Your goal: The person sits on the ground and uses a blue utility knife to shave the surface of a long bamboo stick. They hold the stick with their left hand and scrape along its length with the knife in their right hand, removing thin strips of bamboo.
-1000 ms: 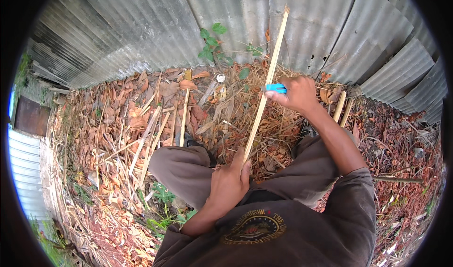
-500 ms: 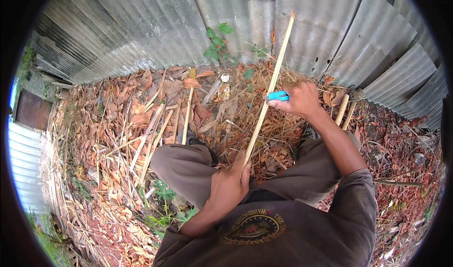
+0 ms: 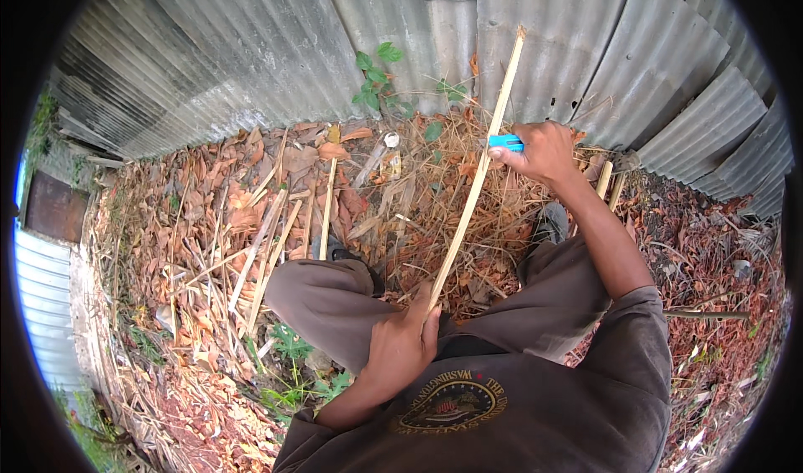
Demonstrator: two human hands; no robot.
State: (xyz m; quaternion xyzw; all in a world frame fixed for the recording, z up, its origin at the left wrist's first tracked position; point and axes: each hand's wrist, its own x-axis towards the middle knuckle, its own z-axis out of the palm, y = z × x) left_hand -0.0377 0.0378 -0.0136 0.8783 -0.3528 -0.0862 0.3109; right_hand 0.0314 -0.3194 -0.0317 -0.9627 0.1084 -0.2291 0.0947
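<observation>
A long pale strip of split bamboo or wood [image 3: 474,190] slants from my lap up toward the metal fence. My left hand [image 3: 405,332] is closed round its near end. In my right hand [image 3: 545,153] is a blue box cutter [image 3: 506,143], held crosswise so that its front end meets the strip about two thirds of the way up. The blade itself is too small to make out. The strip's far end, rough and brownish, stands free in front of the fence.
Corrugated metal sheets [image 3: 251,51] wall off the far side. Loose pale strips [image 3: 258,251] lie on dry leaves to the left, and one strip [image 3: 328,209] stands by my left foot. Two thicker pieces [image 3: 604,180] lie beyond my right knee. A green plant [image 3: 370,80] grows against the fence.
My right hand and the box cutter have moved a little up the strip, toward its far end. My left hand keeps its hold, slightly lower in view.
</observation>
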